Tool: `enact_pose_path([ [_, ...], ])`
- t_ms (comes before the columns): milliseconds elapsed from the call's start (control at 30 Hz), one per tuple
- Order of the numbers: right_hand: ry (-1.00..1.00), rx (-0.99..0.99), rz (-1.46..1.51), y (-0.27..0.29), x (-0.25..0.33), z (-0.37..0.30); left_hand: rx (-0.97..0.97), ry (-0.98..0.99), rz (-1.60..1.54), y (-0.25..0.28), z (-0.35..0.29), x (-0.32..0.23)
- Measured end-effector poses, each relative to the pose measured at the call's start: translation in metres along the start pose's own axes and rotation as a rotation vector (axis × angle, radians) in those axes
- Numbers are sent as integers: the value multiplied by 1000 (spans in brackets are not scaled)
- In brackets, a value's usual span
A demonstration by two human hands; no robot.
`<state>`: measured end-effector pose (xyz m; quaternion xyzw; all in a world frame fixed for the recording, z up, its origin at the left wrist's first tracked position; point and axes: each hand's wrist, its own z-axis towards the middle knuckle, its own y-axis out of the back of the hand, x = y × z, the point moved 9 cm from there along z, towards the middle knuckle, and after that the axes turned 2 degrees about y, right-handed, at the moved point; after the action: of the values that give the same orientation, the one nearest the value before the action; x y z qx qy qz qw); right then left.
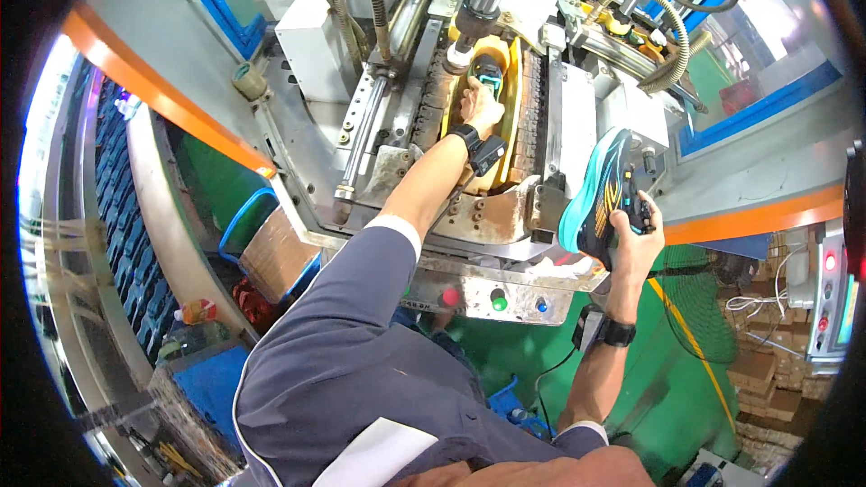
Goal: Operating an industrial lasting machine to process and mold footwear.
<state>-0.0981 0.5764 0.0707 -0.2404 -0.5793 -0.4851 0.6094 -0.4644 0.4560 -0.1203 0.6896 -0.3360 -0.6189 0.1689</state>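
My right hand (pixel 636 239) holds up a running shoe (pixel 603 189) with a black upper, yellow-orange stripes and a teal sole. Its fingers and thumb are closed round the upper, to the right of the machine. My left hand (pixel 482 110) reaches into the press machine (pixel 487 233), its fingers curled at a dark and teal shoe (pixel 488 70). That second shoe sits in a yellow-lined cavity (pixel 515 81), partly hidden by the hand. Just above it is the metal press rod (pixel 478 9).
Below the machine's front edge are red, green (pixel 499 300) and blue buttons. A conveyor with a dark patterned belt (pixel 115 171) runs along the left. Orange-edged guards (pixel 167 86) flank the machine. A control box (pixel 828 293) stands at far right, near stacked cartons (pixel 753 370).
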Motion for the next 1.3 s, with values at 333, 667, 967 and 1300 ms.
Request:
enact_pose_path([
  [333, 110, 451, -602, -198, -4, 157, 684, 176, -1148, 112, -135, 50],
  [667, 242, 293, -883, -377, -88, 101, 45, 322, -1019, 338, -330, 226],
  [967, 547, 763, -193, -294, 49, -140, -567, 438, -1299, 348, -449, 315],
  [1300, 1050, 1105, -273, -325, -126, -342, -652, 429, -1414, 287, -542, 286],
])
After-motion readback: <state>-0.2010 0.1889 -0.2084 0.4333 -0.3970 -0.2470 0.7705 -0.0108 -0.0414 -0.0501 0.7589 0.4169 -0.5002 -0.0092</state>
